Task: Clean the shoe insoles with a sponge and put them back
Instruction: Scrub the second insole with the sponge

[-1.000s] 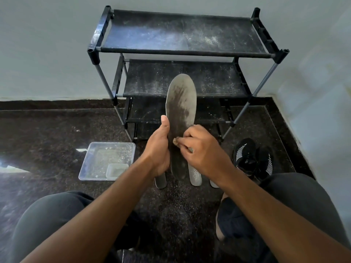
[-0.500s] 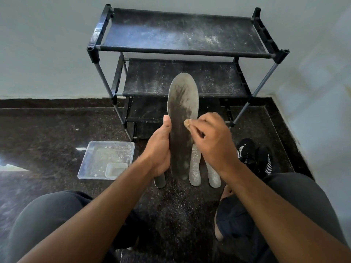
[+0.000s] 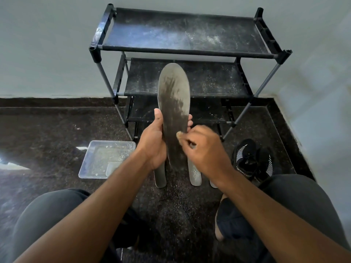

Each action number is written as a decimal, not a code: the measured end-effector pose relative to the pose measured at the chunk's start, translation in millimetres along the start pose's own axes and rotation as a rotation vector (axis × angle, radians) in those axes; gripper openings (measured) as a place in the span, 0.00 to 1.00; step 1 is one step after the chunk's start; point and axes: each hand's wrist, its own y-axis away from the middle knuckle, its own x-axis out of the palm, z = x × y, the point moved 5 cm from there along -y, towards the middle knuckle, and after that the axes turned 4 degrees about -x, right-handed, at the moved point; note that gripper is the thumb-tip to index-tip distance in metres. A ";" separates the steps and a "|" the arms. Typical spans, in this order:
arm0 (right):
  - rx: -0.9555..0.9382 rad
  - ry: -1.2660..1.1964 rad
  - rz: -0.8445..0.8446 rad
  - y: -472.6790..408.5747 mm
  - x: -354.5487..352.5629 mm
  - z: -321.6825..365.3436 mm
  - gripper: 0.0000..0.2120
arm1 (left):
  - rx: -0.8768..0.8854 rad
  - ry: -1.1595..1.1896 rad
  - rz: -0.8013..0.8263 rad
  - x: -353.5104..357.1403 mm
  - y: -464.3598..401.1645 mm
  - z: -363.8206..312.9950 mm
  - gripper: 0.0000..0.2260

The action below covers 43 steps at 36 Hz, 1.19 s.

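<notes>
Insole [image 3: 173, 111], grey, dusty — held upright in front of the shoe rack [image 3: 187, 48], left hand [image 3: 154, 147] wrapped round its lower half, thumb along the left edge, fingertips showing past the right edge. Sponge [image 3: 179, 134], small and tan — pinched in the curled fingers of the right hand [image 3: 206, 150], pressed to the insole's lower right. Change: half a second ago the sponge sat higher; it has stroked down, so scrubbing continues. Further insoles [image 3: 194, 172] lie on the floor near the shoes [image 3: 252, 158], not yet refitted; clear tray [image 3: 106, 158] to the left.
</notes>
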 end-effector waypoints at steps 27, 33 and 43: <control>0.053 -0.263 0.234 3.9 10.8 -5.8 0.07 | 0.037 0.035 -0.024 -7.1 -3.3 -6.0 0.34; 0.064 -0.232 0.077 -2.3 -1.0 -14.2 0.04 | 0.045 0.169 -0.010 -10.0 -3.8 -9.5 0.34; 0.100 -0.274 0.157 7.1 8.8 -11.6 0.03 | 0.040 0.223 -0.025 -15.7 -5.5 -10.4 0.34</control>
